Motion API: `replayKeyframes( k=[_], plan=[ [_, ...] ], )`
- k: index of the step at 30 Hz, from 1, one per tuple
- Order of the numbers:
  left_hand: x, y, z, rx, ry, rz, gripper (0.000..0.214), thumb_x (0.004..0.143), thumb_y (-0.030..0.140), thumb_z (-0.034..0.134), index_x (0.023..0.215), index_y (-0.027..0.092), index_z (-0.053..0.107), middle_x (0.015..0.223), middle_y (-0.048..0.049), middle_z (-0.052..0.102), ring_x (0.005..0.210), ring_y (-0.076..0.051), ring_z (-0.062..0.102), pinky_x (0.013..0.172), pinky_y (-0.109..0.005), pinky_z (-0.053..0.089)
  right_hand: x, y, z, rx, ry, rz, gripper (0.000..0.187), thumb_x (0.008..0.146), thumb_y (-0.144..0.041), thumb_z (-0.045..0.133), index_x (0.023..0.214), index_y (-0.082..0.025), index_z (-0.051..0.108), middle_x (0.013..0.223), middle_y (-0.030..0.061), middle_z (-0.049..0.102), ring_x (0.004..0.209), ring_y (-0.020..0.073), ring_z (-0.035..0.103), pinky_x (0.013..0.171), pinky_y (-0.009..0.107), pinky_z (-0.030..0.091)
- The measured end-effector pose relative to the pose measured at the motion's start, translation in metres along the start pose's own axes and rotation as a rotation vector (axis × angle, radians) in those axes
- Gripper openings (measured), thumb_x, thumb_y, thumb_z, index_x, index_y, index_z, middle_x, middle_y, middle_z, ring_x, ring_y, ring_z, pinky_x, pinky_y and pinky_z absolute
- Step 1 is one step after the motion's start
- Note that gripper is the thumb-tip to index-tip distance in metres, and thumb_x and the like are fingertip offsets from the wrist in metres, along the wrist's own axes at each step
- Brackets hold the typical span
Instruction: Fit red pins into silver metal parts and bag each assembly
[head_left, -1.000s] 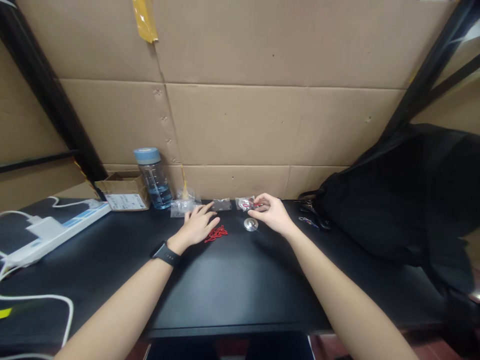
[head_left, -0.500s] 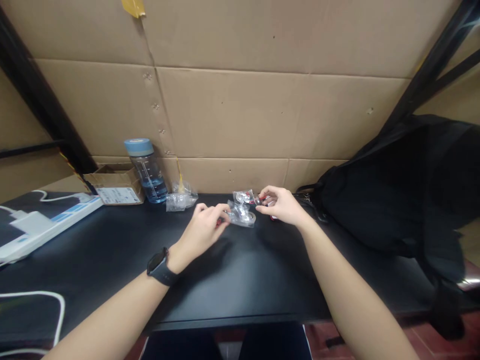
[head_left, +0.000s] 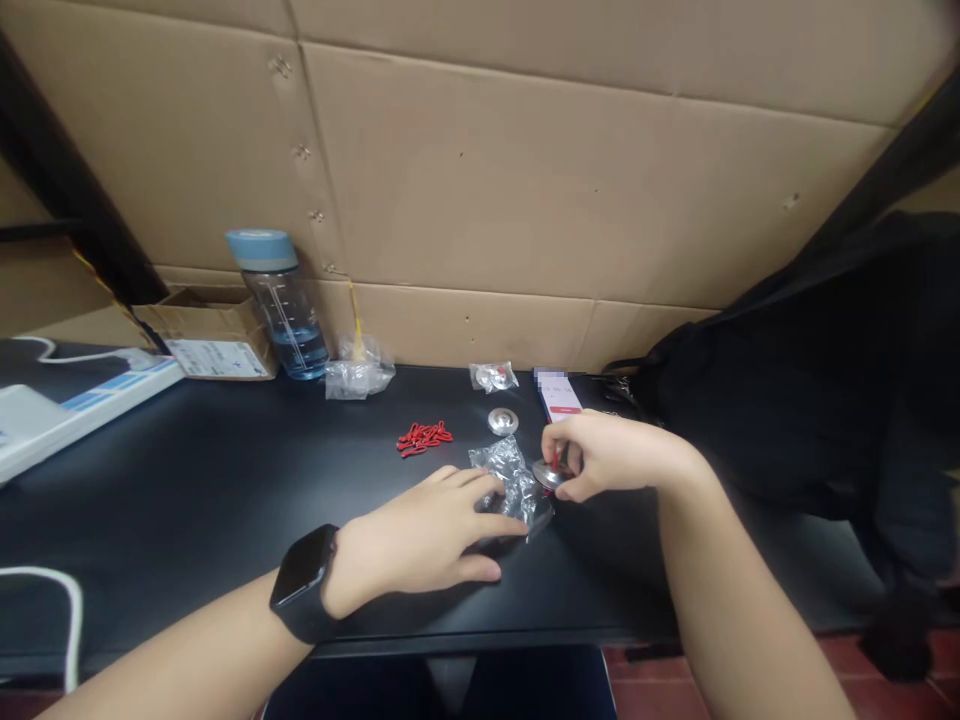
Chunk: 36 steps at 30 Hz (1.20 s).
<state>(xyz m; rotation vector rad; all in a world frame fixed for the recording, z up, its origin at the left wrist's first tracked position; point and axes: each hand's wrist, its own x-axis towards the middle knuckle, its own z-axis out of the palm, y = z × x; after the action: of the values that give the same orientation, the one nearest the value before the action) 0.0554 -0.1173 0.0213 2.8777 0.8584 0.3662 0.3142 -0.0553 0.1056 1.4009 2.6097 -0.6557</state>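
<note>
My left hand [head_left: 442,528] lies palm down with its fingers spread, the fingertips resting on a crumpled clear plastic bag [head_left: 504,462]. Between the thumb and fingers of my right hand [head_left: 611,455] is a small silver metal disc [head_left: 549,474], tilted, with something red at its middle. It is at the right side of the bag; my fingers partly hide it. A second silver disc [head_left: 502,421] with a raised centre lies flat behind the bag. Left of it is a small heap of red cord loops [head_left: 424,437]. Farther back sits a sealed clear packet [head_left: 493,377] with silver and red contents.
A phone [head_left: 559,392] with a lit screen lies behind my right hand. Along the cardboard wall stand a water bottle [head_left: 289,310], an open carton [head_left: 217,340] and crumpled plastic [head_left: 360,372]. A power strip [head_left: 90,405] is left; a black backpack [head_left: 810,370] fills the right.
My left hand has gone from a pinch to spread fingers on the bag. Both hands are nearer the front edge. The red loops and loose disc now show on the table; the view has tilted.
</note>
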Motion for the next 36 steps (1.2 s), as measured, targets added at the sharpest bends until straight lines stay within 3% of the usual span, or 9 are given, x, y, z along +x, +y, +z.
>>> replayKeyframes(
  k=[3,6,11,17,20,26,36],
  plan=[
    [0.001,0.002,0.007,0.064,0.013,-0.068,0.05,0.094,0.055,0.059,0.142,0.04,0.054,0.142,-0.0088,0.053,0.127,-0.034,0.052,0.101,-0.048,0.044,-0.011,-0.011,0.0,-0.016,-0.09,0.064,0.032,0.064,-0.035,0.08,0.091,-0.023,0.069,0.078,-0.0016,0.072,0.064,0.0153,0.064,0.054,0.023,0.041],
    [0.002,0.0,0.009,0.079,0.0,-0.086,0.055,0.095,0.057,0.056,0.146,0.038,0.05,0.145,-0.0103,0.051,0.129,-0.035,0.05,0.102,-0.051,0.043,-0.014,-0.019,0.005,-0.029,-0.132,0.025,0.031,0.066,-0.038,0.078,0.091,-0.023,0.07,0.079,-0.001,0.073,0.068,0.0167,0.065,0.056,0.024,0.042],
    [0.003,-0.004,0.006,0.056,-0.015,-0.074,0.053,0.095,0.054,0.058,0.145,0.039,0.05,0.147,-0.0089,0.05,0.129,-0.034,0.049,0.104,-0.051,0.042,0.001,-0.023,0.022,-0.209,-0.009,0.032,0.021,0.067,-0.031,0.073,0.083,-0.02,0.07,0.078,0.0046,0.071,0.074,0.0215,0.066,0.059,0.027,0.043],
    [0.002,-0.007,0.007,-0.005,0.006,-0.072,0.05,0.094,0.053,0.06,0.143,0.043,0.053,0.149,-0.0068,0.048,0.13,-0.035,0.049,0.105,-0.051,0.042,0.02,-0.026,0.042,-0.303,0.087,0.056,0.022,0.068,-0.029,0.077,0.085,-0.017,0.071,0.088,0.0125,0.07,0.074,0.0261,0.067,0.058,0.03,0.042],
    [0.002,-0.008,0.007,-0.058,0.026,-0.056,0.05,0.093,0.052,0.061,0.142,0.043,0.054,0.149,-0.006,0.047,0.13,-0.033,0.049,0.107,-0.049,0.042,0.027,-0.026,0.046,-0.254,0.128,-0.016,0.017,0.069,-0.023,0.078,0.083,-0.017,0.07,0.087,0.0103,0.069,0.076,0.025,0.067,0.06,0.029,0.043],
    [0.003,-0.011,0.007,-0.083,0.007,-0.059,0.05,0.092,0.052,0.063,0.141,0.045,0.055,0.152,-0.0054,0.045,0.131,-0.033,0.049,0.107,-0.05,0.042,0.036,-0.009,0.045,-0.152,0.152,-0.197,0.029,0.064,-0.009,0.079,0.085,-0.02,0.062,0.092,0.0031,0.066,0.082,0.0199,0.063,0.064,0.025,0.041],
    [0.0,-0.014,0.004,-0.028,-0.004,-0.076,0.049,0.092,0.052,0.063,0.14,0.044,0.056,0.16,-0.006,0.038,0.141,-0.039,0.039,0.11,-0.059,0.039,0.052,-0.011,0.047,-0.189,0.342,-0.244,0.031,0.075,-0.014,0.082,0.091,-0.022,0.056,0.098,-0.0007,0.061,0.084,0.015,0.06,0.068,0.024,0.037]
  ],
)
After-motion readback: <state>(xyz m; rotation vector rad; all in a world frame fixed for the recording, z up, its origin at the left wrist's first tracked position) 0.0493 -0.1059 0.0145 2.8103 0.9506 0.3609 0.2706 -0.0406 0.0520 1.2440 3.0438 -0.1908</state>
